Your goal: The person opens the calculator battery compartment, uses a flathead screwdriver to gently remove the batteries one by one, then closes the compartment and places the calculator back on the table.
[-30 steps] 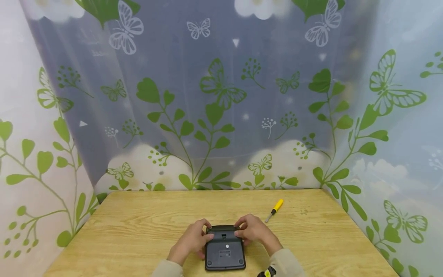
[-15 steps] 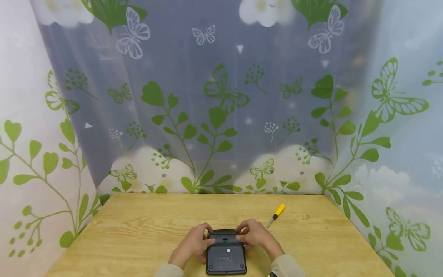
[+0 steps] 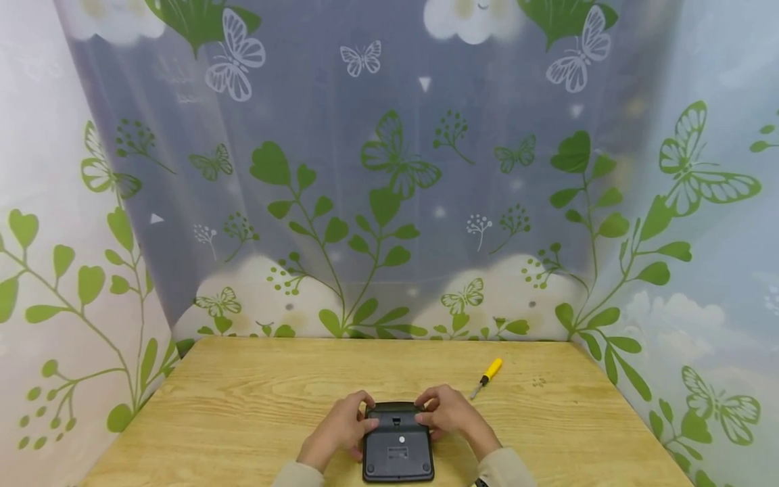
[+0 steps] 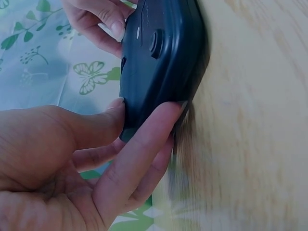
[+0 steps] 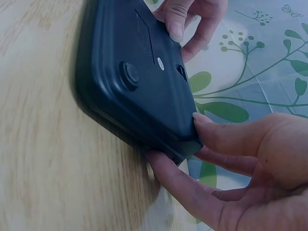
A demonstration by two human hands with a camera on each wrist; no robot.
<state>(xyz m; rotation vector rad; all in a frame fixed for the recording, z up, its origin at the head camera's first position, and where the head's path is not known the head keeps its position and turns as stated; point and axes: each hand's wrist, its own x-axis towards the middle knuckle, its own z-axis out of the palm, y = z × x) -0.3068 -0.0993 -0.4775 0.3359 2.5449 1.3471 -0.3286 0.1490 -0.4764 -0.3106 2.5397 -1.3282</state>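
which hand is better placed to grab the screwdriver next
Probably the right hand: the screwdriver lies on that side of the table. The left hand is farther off, across the black device. Both grip it, so the right would likely let go first.

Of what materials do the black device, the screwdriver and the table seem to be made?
Black device: probably hard plastic, satin; its moulded edges show soft highlights.
Screwdriver: handle likely plastic, from its even yellow; grey shaft, probably metal; finish too small to judge.
Table: wood or printed laminate, smooth; grain lines show.
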